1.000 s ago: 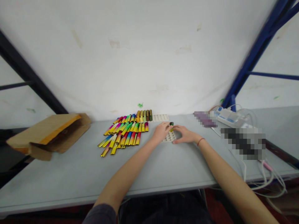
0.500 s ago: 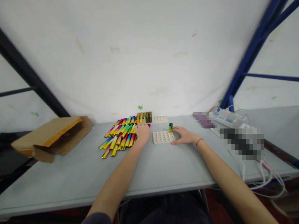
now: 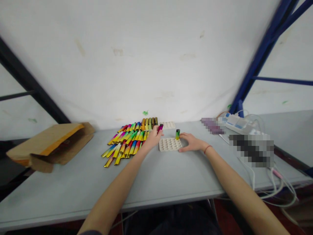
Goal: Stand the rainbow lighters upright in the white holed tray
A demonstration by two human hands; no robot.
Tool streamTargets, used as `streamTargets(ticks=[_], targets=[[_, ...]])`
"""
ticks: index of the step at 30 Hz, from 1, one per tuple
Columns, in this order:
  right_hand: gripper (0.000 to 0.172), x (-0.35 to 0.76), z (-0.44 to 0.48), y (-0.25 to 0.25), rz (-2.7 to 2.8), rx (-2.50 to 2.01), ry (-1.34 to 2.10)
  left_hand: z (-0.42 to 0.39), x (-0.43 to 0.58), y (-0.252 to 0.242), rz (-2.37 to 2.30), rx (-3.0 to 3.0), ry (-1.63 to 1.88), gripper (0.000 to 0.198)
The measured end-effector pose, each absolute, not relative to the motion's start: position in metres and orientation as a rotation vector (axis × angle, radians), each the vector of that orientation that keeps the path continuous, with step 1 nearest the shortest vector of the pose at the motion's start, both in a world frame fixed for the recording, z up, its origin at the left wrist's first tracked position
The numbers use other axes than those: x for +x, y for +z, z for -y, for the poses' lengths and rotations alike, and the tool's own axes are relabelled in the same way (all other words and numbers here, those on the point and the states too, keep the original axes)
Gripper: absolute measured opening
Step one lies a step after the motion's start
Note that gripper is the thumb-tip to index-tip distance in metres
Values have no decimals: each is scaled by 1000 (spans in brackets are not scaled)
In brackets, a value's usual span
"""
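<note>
My left hand (image 3: 154, 137) is closed around a shiny purple tube (image 3: 160, 127) with a dark top end, held roughly upright at the left of a white tray with round holes (image 3: 170, 144). At the tray's right end is my right hand (image 3: 192, 142), its thumb at the near corner and its fingers at the far one, gripping the tray. One green and gold tube (image 3: 177, 134) stands upright in the tray's far right corner, close to those fingers. A pile of flat, shiny, multicoloured tubes (image 3: 127, 143) lies left of my left hand.
Behind the pile, a block of upright gold and dark tubes (image 3: 149, 123) adjoins a second white tray (image 3: 168, 125) near the wall. An open cardboard box (image 3: 49, 143) lies at the left. Power strips (image 3: 238, 122), cables (image 3: 254, 176) and blurred-out items occupy the right.
My left hand has lifted a purple tube from beside the pile and moved right, toward the near tray. My right hand stays at the tray's right end.
</note>
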State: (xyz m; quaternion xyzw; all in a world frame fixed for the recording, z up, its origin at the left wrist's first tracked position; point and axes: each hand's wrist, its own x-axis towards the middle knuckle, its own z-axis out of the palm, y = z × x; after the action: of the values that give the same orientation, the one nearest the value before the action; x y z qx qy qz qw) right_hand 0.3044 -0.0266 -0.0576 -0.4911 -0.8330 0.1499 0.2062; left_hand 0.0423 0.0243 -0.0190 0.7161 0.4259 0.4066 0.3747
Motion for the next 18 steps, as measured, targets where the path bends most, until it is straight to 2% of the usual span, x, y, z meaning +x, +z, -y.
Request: streamTargets(ticks=[6,8,11,18], targets=[[80,304,29,-55,2323,-1400,423,3,44,-12,-774,1173,1024,18],[81,304,30,-54,2332,-1409,428,10,45,-6,-735,1046,1045,26],[83,304,30,-53,2336,-1432,435,18,47,2,-707,924,1072,41],[82,305,30,-54,2343,-1421,438,23,50,0,-739,861,1024,44]])
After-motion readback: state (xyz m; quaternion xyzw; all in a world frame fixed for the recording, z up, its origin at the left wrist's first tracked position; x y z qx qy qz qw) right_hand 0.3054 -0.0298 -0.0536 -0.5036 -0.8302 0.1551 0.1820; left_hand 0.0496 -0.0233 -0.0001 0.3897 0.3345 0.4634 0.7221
